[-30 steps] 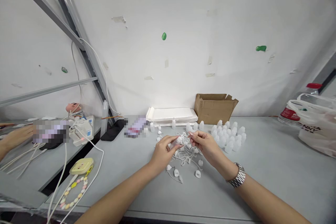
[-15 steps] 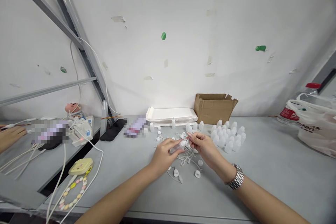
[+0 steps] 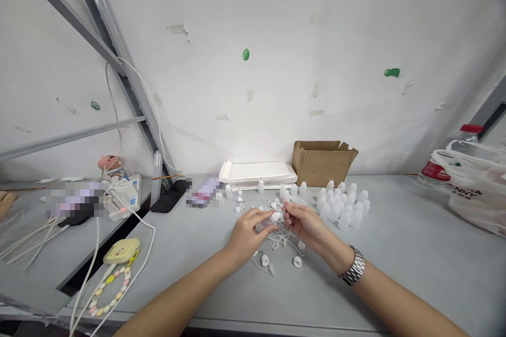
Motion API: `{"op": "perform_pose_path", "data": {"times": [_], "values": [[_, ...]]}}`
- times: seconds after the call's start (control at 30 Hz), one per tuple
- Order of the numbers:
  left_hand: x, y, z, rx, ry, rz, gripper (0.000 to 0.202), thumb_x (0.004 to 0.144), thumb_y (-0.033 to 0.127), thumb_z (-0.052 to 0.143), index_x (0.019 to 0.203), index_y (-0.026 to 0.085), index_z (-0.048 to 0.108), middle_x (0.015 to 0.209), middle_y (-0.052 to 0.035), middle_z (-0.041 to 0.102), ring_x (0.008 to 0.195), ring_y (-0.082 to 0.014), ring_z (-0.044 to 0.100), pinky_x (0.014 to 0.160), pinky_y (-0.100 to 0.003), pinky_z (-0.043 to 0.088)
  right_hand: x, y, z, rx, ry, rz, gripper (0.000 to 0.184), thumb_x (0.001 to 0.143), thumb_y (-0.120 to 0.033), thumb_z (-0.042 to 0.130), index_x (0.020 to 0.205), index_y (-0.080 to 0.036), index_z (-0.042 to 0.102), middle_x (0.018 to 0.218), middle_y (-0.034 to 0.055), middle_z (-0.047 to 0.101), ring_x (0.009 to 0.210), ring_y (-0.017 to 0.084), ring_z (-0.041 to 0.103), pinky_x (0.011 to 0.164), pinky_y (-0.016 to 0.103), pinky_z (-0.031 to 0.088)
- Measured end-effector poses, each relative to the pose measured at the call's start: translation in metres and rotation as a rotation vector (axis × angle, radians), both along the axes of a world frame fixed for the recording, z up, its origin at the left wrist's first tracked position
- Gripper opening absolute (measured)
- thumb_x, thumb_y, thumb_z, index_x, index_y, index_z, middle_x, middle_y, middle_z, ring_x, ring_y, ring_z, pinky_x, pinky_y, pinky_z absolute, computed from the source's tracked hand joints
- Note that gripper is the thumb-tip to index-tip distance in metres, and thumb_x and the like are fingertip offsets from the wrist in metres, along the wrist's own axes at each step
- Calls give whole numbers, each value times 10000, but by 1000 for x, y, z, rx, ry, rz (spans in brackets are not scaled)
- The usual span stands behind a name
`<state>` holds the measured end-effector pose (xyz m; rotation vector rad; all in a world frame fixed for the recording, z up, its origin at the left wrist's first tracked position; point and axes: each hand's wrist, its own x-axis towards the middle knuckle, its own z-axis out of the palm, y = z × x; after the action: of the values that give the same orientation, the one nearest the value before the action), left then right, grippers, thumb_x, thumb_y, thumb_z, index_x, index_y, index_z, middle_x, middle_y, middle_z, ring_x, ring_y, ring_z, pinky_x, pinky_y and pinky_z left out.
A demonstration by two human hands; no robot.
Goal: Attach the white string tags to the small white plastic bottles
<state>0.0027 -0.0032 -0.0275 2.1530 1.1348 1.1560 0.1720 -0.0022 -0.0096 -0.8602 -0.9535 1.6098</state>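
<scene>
My left hand point(image 3: 248, 234) is closed, thumb and fingers around a small translucent plastic bottle point(image 3: 262, 225) lying on its side. The bottle's white top end point(image 3: 275, 216) points right. Beside it, my right hand point(image 3: 308, 225) is pinched at that end; whatever its fingertips grip is too small to make out. Under and around both hands lie white cords point(image 3: 281, 237) and small white caps. One loose cap point(image 3: 297, 261) sits near the front, with another white cap point(image 3: 264, 260) to its left. Several upright white bottles point(image 3: 343, 202) stand grouped to the right.
Behind my hands are stacked white padded sheets point(image 3: 259, 172) and an open cardboard box point(image 3: 324, 164). A plastic bag point(image 3: 478, 184) and a red-capped bottle point(image 3: 432, 172) stand right. Leftward are a phone point(image 3: 204, 191), a yellow case point(image 3: 122, 250), cables and a power strip point(image 3: 125, 197). Another person's hand point(image 3: 6, 204) shows far left.
My right hand has shifted very slightly at the bottle's top end, and my left hand keeps its hold. The other person's hand at far left has drawn back toward the edge.
</scene>
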Motion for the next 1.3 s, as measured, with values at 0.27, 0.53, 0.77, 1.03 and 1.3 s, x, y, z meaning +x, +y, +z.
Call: {"op": "perform_pose_path", "data": {"times": [0.27,0.53,0.77,1.03,1.3], "values": [[0,-1,1,4,9,8,308,739,344,620,1034,259,642,804,-29,613,576,-103,486,511,-220,416,-1,-1,-1,22,-1,6,321,614,-391,738,550,-156,528,516,-38,474,489,82,403,529,227,339],[1,-2,2,-6,20,22,303,742,354,615,1025,251,648,778,-29,598,636,-124,509,526,-220,417,-2,-3,1,73,-65,-34,369,618,-446,726,520,-161,514,503,-38,480,494,87,408,544,228,334],[2,-6,5,-31,22,17,286,757,367,590,1011,251,652,766,-26,602,651,-133,514,566,-236,430,-4,-3,0,212,-291,-180,396,641,-520,669,529,-175,508,500,-24,507,510,115,438,558,252,350],[5,-11,5,-63,54,16,274,770,324,580,1014,223,651,727,-17,571,604,-123,480,577,-244,419,-10,-9,-3,377,-516,-341,421,674,-570,600,542,-182,505,484,-25,482,495,127,435,521,258,357],[6,-14,1,-92,13,10,248,769,321,582,974,207,664,705,-9,548,585,-113,467,571,-234,410,-15,-12,-5,327,-454,-316,408,635,-556,638,550,-173,523,482,-26,479,479,120,436,487,247,354]]}}
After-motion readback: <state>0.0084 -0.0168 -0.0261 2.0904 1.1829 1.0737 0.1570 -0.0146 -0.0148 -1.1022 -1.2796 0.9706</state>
